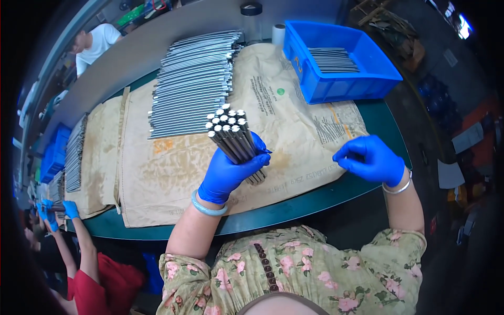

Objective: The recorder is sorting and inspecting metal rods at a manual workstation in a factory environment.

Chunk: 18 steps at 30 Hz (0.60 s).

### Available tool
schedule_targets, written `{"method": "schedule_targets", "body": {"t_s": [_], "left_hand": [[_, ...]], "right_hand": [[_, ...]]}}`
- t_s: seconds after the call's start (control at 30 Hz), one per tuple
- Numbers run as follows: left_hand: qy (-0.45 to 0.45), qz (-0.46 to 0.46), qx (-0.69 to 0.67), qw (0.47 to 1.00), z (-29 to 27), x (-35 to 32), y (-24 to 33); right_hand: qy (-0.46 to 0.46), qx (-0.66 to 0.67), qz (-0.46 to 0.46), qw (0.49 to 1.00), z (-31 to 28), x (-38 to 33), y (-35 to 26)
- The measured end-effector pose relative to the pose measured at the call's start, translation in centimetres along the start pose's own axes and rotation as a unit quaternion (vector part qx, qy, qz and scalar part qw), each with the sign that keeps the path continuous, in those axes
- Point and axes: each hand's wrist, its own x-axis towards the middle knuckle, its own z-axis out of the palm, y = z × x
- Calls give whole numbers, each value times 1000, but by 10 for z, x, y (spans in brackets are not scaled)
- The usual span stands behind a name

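My left hand (227, 170), in a blue glove, is closed around a bundle of metal rods (236, 142). The bundle stands upright and slightly tilted, its shiny round ends facing up. Out to the right, my gloved right hand (374, 159) hovers over the table's front edge with curled fingers, thumb near the fingertips, and nothing visible in them. Beyond the bundle, a long row of similar metal rods (191, 84) lies side by side on brown paper sacking (294, 152).
A blue plastic bin (341, 86) with more rods (333, 60) stands at the back right. Behind the row are a clear jar (251, 23) with a dark lid and a white roll (278, 34). The green table (262, 216) curves along the front. At left, a co-worker's gloved hands (55, 210) handle rods.
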Motion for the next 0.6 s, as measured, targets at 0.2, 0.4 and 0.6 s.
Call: {"method": "schedule_targets", "body": {"t_s": [0.2,0.4,0.6], "left_hand": [[32,32,-9,999,8,22,-37],[53,53,27,997,20,41,-65],[53,65,32,996,15,51,-79]], "right_hand": [[-71,1,69,995,-6,-1,68],[-230,-12,94,969,30,-34,127],[-258,-37,172,950,-1,-35,142]]}}
